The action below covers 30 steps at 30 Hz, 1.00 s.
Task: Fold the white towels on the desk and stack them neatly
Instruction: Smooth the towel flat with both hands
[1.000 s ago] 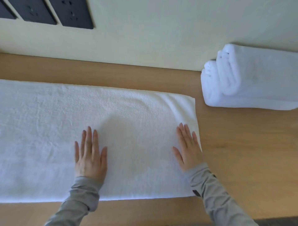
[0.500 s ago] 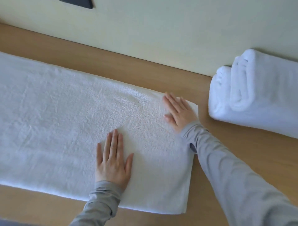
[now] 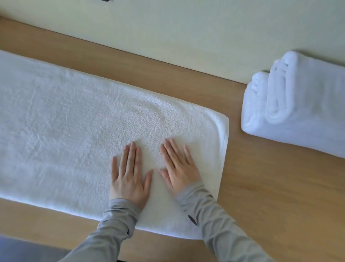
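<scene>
1. Desk (image 3: 261, 196): light-brown wood grain, matte, running skewed across the frame. The far edge meets the wall.
2. Wall (image 3: 186, 28): plain pale cream, fills 12 o'clock. A dark sliver (image 3: 104, 0) sits at the 11 o'clock top edge, too cropped to identify.
3. Flat towel (image 3: 65, 131): white terry, a long strip lying spread on the desk from 9 o'clock to past centre. Its left end runs out of frame and its right end is squared off. Bare wood shows between it and the stack.
4. Folded towels (image 3: 298, 112): two white ones at 3 o'clock, one on top of the other, rounded folds facing 9 o'clock. They are near the wall; cannot tell if touching. The right side is cut by the frame.
5. Left hand (image 3: 128, 175): at 6 o'clock, palm down on the flat towel near its right end. Fingers are straight and together, grasping nothing.
6. Right hand (image 3: 179, 166): just beside it toward 3 o'clock, also flat on the towel. Fingers are straight, slightly spread and angled to 11 o'clock, grasping nothing. The thumbs are close, with a small gap.
7. Grey sleeves (image 3: 224, 233): cover both wrists, entering from 6 o'clock.
8. Blue-grey patch (image 3: 18, 248): at the 7 o'clock corner past the desk's near edge, blurred; cannot tell what it is.
</scene>
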Tool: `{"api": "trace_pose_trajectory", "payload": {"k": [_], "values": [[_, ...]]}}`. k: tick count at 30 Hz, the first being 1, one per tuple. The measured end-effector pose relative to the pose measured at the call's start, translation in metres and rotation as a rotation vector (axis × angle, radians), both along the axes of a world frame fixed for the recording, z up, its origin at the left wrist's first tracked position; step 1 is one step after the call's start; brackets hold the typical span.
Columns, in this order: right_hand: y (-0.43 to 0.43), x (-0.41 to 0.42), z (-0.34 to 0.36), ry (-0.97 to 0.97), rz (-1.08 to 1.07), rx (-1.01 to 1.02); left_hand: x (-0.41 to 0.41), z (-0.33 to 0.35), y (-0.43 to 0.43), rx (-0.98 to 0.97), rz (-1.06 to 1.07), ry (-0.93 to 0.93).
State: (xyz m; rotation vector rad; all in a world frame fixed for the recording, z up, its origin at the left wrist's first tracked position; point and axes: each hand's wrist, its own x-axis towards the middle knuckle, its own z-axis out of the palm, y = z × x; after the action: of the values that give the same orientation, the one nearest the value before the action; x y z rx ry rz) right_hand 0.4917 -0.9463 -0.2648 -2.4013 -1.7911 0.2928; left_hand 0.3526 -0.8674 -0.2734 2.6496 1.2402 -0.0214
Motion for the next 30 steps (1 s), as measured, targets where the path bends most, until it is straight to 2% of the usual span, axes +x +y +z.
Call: {"api": "trace_pose_trajectory", "payload": {"k": [10,15,20,27,30], "values": [[-0.063,0.074,0.004,-0.020,-0.391,-0.105,0.000,-0.002,-0.001,-0.015,-0.003,-0.012],[-0.072,0.032,0.015,0.083,-0.407,-0.013,-0.001,-0.006,-0.002,-0.007,-0.005,-0.015],[-0.110,0.010,0.015,0.218,-0.508,-0.065,-0.001,-0.003,-0.001,-0.043,-0.016,-0.007],[-0.098,0.056,0.038,0.243,-0.440,0.044,-0.002,0.004,0.004,-0.089,-0.036,0.000],[-0.064,0.097,0.049,0.235,-0.352,0.062,0.000,0.011,-0.004,-0.122,0.031,-0.103]]}}
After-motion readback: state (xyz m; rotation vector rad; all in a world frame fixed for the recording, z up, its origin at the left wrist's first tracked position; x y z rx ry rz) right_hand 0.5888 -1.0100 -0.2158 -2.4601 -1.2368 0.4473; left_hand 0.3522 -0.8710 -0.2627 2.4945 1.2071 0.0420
